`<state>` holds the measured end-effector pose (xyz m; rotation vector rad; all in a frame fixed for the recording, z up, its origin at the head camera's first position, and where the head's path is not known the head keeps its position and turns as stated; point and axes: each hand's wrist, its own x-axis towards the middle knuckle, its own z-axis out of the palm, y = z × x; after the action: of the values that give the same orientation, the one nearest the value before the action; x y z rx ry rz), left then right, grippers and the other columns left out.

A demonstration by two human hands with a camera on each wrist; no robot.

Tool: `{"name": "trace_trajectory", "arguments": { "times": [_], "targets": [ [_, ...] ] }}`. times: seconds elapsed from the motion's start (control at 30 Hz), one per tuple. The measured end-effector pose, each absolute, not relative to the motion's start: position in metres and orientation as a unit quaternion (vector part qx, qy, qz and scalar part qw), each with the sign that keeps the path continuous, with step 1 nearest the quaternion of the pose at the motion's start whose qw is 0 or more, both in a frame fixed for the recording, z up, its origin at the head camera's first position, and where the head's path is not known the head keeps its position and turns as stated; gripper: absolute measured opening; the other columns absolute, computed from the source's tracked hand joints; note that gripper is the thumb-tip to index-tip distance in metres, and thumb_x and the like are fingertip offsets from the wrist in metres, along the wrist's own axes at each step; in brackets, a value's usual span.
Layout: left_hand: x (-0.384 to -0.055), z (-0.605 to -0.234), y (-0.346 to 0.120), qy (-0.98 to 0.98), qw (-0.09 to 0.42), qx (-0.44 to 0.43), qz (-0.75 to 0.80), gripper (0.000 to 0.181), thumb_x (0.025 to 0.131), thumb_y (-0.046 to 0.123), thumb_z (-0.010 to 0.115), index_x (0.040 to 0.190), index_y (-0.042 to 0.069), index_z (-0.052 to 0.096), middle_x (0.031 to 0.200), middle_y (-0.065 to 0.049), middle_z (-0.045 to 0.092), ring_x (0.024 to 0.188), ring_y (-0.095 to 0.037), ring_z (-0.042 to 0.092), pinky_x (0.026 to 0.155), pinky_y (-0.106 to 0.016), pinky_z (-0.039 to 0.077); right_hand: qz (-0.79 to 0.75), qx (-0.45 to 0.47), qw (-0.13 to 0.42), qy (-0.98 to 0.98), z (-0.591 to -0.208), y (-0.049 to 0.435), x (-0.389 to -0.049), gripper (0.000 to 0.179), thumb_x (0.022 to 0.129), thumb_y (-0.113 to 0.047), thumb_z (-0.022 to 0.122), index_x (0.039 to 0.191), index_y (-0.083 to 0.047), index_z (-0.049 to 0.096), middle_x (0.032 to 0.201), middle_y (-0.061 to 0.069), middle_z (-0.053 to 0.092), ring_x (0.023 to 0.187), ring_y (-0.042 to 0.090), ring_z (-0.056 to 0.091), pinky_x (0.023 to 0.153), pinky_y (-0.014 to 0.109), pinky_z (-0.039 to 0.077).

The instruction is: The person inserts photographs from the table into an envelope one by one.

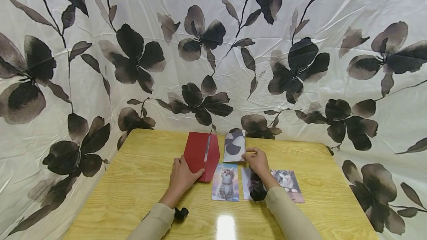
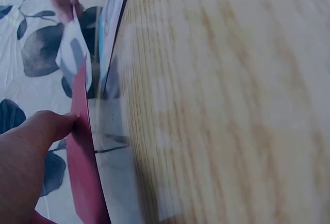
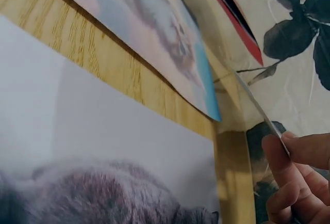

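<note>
A red envelope with a pointed flap on its right and a pale strip beside the flap is gripped by my left hand. In the left wrist view my thumb presses on the envelope. My right hand pinches a picture card with grey and white patches by its lower right edge. That card shows nearly edge-on in the right wrist view. A kitten picture lies just below it, apart from both hands.
Another cat picture lies under my right forearm, partly hidden by the wrist camera. A third picture of a grey and white cat lies to its right. The wooden table ends at a flower-patterned cloth behind.
</note>
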<state>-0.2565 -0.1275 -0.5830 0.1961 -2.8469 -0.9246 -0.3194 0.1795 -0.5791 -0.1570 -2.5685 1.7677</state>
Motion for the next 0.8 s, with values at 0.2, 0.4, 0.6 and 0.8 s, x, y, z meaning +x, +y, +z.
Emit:
{"name": "trace_trajectory", "arguments": {
  "times": [0.2, 0.4, 0.6, 0.8],
  "targets": [
    [-0.256, -0.584, -0.127, -0.946, 0.072, 0.064, -0.309, 0.107, 0.083, 0.052, 0.088, 0.15, -0.015, 0.039, 0.13, -0.031, 0.047, 0.105, -0.04, 0.058, 0.085, -0.055, 0.059, 0.57, -0.042, 0.035, -0.82, -0.575, 0.18, -0.316, 0.029, 0.096, -0.014, 0.08, 0.122, -0.002, 0.073, 0.088, 0.023, 0.078, 0.056, 0.019, 0.058, 0.05, 0.029, 0.04],
    [-0.256, -0.582, -0.128, -0.947, 0.071, 0.067, -0.306, 0.107, 0.083, 0.052, 0.089, 0.149, -0.015, 0.039, 0.13, -0.032, 0.047, 0.104, -0.04, 0.058, 0.084, -0.055, 0.06, 0.583, -0.035, 0.044, -0.81, -0.572, 0.179, -0.31, 0.029, 0.097, -0.014, 0.08, 0.122, -0.001, 0.073, 0.09, 0.026, 0.077, 0.064, 0.032, 0.064, 0.051, 0.029, 0.04],
    [-0.256, -0.582, -0.127, -0.947, 0.074, 0.067, -0.305, 0.106, 0.082, 0.051, 0.089, 0.147, -0.016, 0.04, 0.127, -0.031, 0.048, 0.103, -0.039, 0.058, 0.083, -0.055, 0.06, 0.596, -0.043, 0.039, -0.801, -0.57, 0.174, -0.306, 0.029, 0.096, -0.014, 0.081, 0.121, -0.001, 0.074, 0.086, 0.017, 0.079, 0.084, 0.039, 0.073, 0.056, 0.027, 0.041],
    [-0.258, -0.583, -0.126, -0.947, 0.069, 0.073, -0.305, 0.107, 0.082, 0.052, 0.089, 0.148, -0.015, 0.04, 0.128, -0.031, 0.048, 0.105, -0.04, 0.058, 0.086, -0.055, 0.059, 0.609, -0.028, 0.034, -0.792, -0.569, 0.164, -0.3, 0.029, 0.096, -0.012, 0.081, 0.121, 0.001, 0.073, 0.089, 0.02, 0.079, 0.086, 0.038, 0.075, 0.063, 0.027, 0.045]
  ]
}}
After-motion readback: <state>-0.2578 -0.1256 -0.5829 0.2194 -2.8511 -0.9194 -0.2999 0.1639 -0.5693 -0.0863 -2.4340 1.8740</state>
